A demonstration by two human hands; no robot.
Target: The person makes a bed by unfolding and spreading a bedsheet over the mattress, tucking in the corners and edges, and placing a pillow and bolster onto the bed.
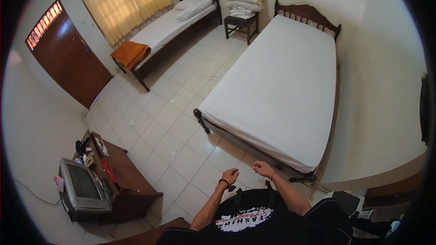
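Note:
My left hand (230,176) is raised in front of my body, its fingers curled together, with a dark beaded bracelet on the wrist. To its right, my right hand (263,169) is held at about the same height, fingers also curled in, a thin band round the wrist. Nothing shows in either hand, and a gap separates the two. Closest to them is the foot end of a large bed (281,90) covered with a smooth white sheet. Neither hand touches it.
A narrower bed (161,29) carries pillows and a folded orange blanket (131,54). Pillows and linen are stacked on a dark stool (240,24) between the beds. A television (84,183) and a wooden cabinet (131,167) stand at left, near a brown door (66,56). Tiled floor (181,127) runs between.

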